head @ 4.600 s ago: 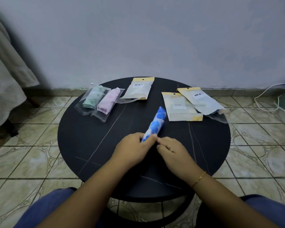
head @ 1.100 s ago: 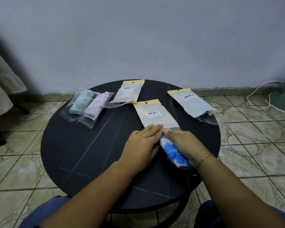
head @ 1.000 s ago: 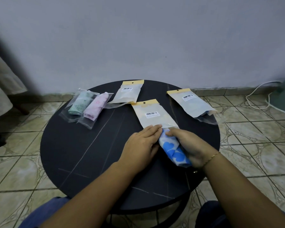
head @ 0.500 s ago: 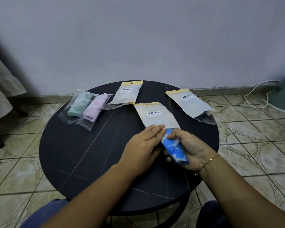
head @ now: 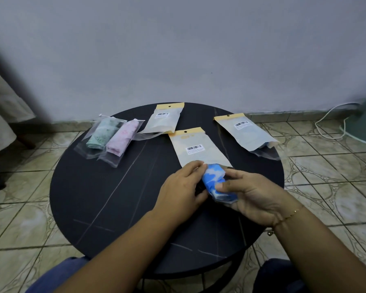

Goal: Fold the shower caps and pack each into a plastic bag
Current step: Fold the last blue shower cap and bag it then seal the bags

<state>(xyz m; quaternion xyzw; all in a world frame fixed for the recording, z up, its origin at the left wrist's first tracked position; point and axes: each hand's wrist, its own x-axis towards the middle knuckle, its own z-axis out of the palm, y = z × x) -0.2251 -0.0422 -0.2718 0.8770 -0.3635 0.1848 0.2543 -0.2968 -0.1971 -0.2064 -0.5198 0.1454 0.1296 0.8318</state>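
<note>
**Blue cap at the mouth of the bag**

Head view: my right hand curls its fingers round the rolled blue shower cap, whose far end meets the bag lying flat on the desk. My left hand pinches the bag's near edge beside it. If that mouth stays closed, I judge the roll may bunch up and unfold.

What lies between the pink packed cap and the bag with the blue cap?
The head view shows one flat bag with a yellow header between the pink cap and the bag taking the blue cap.
</note>
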